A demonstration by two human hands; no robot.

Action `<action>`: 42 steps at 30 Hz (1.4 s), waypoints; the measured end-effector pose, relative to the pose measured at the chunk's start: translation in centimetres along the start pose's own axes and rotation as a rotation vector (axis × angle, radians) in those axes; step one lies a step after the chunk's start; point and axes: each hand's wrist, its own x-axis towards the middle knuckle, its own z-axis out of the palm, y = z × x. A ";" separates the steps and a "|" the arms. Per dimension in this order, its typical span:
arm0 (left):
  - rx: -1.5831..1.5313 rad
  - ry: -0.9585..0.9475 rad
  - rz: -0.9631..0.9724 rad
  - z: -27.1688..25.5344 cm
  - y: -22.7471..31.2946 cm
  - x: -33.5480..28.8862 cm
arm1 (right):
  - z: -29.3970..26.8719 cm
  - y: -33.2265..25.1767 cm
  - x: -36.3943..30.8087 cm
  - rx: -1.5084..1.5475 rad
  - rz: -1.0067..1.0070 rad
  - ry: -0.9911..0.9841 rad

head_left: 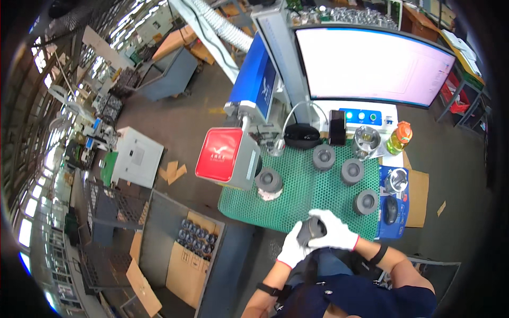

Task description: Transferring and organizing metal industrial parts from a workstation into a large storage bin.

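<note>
A dark grey cylindrical part that looks like an engine piston is held between my two white-gloved hands, just off the near edge of the green mat. My left hand grips its left side. Wrapped over its right side and top is my right hand. Three similar pistons stand on the mat to the right: one farther back, one in the middle and one nearer. Another piston rests on a whitish base beside the red-faced machine head.
Behind the green mat stand a monitor, a control box, a phone and a black case. Shiny metal cups, an orange-capped bottle and a mouse lie right. A bin with boxed parts stands left.
</note>
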 end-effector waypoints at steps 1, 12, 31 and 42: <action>-0.050 -0.088 0.031 0.4 0.5 0.4 | -1.0 0.5 1.1 -0.068 0.043 0.005; -0.315 -0.364 0.365 -0.8 3.9 -10.4 | -1.7 2.3 7.4 -0.847 -0.009 0.372; 0.361 -0.262 -0.386 -7.9 -5.5 -15.5 | 37.8 -1.4 -41.1 -0.407 0.998 0.668; 1.825 -0.883 -0.346 -11.6 -38.3 -17.4 | 49.3 3.6 -66.0 -0.007 1.413 1.252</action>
